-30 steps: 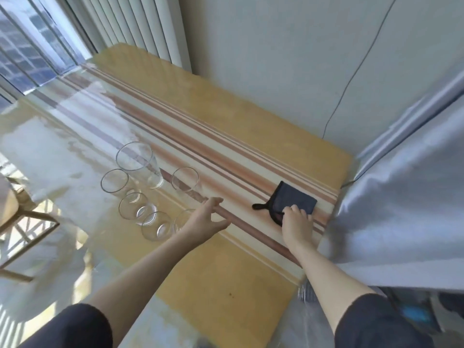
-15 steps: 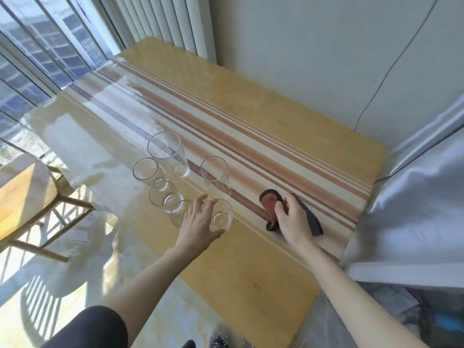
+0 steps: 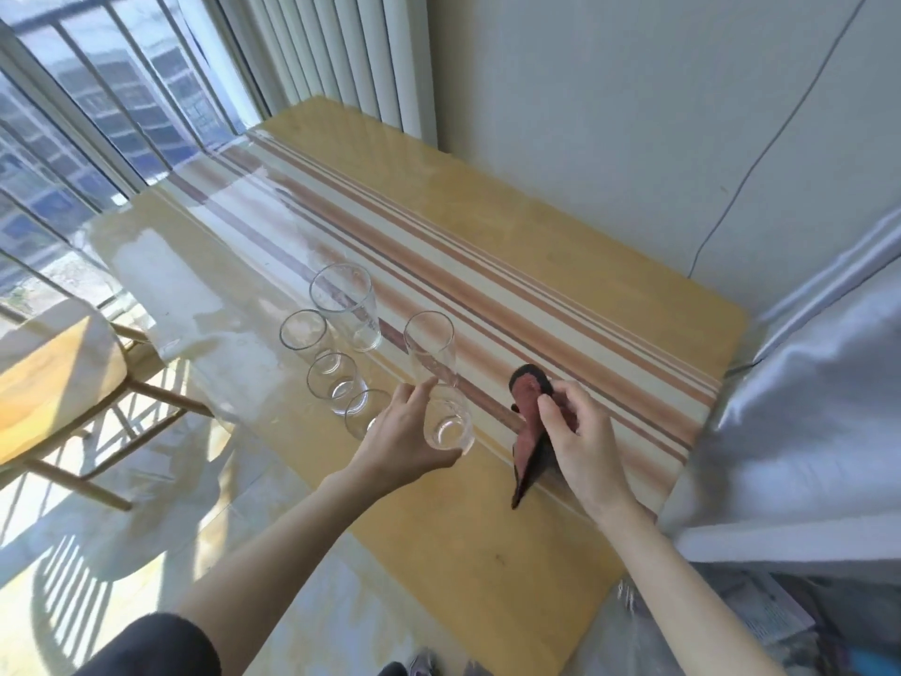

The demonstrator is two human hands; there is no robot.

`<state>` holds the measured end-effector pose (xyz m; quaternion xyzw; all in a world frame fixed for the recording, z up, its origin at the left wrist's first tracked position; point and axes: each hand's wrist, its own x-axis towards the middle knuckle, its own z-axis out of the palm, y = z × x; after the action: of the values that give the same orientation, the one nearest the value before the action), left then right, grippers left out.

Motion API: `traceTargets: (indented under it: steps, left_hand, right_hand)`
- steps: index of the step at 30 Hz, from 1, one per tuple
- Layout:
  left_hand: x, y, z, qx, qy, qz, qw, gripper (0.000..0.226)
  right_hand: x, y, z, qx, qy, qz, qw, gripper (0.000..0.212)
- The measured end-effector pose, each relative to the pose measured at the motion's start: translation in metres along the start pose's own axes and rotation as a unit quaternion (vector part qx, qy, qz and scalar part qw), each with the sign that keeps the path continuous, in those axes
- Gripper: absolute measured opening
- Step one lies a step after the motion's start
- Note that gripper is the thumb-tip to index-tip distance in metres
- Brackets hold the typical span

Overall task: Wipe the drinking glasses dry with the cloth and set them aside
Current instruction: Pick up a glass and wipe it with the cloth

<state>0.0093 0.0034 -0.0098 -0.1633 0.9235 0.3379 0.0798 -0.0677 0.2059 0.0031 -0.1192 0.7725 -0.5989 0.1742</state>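
Observation:
Several clear drinking glasses stand in a cluster on the yellow striped table [image 3: 487,553]. My left hand [image 3: 404,441] is wrapped around a short glass [image 3: 446,422] at the near end of the cluster. A tall slim glass [image 3: 431,346] stands just behind it, and a wide glass [image 3: 348,309] farther back. Three short glasses [image 3: 331,380] line up to the left. My right hand [image 3: 577,444] holds a dark cloth with a reddish side [image 3: 529,431], lifted off the table and hanging down.
A wooden chair [image 3: 58,392] stands left of the table by the barred window. A wall with a thin cable runs along the far side. Grey draped fabric [image 3: 804,407] borders the table's right end.
My left hand closed around the near short glass. My right hand picked the dark cloth up off the table; it now hangs folded in my fingers. The view shifted to the right.

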Motion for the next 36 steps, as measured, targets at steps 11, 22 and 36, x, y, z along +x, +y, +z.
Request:
traceTargets:
  steps: [11, 22, 36]
  left_hand:
    - [-0.066, 0.051, -0.074, -0.372, -0.019, 0.020, 0.928, 0.085]
    - [-0.084, 0.057, -0.113, -0.437, -0.074, 0.084, 0.892, 0.086]
    - [-0.074, 0.073, -0.121, -0.434, -0.035, -0.022, 0.900, 0.079]
  right_hand:
    - [-0.047, -0.083, 0.037, 0.149, -0.153, -0.148, 0.966, 0.036]
    - [-0.056, -0.109, 0.033, 0.273, -0.229, -0.009, 0.934, 0.058]
    - [-0.069, -0.133, 0.034, -0.026, -0.135, -0.245, 0.960, 0.055]
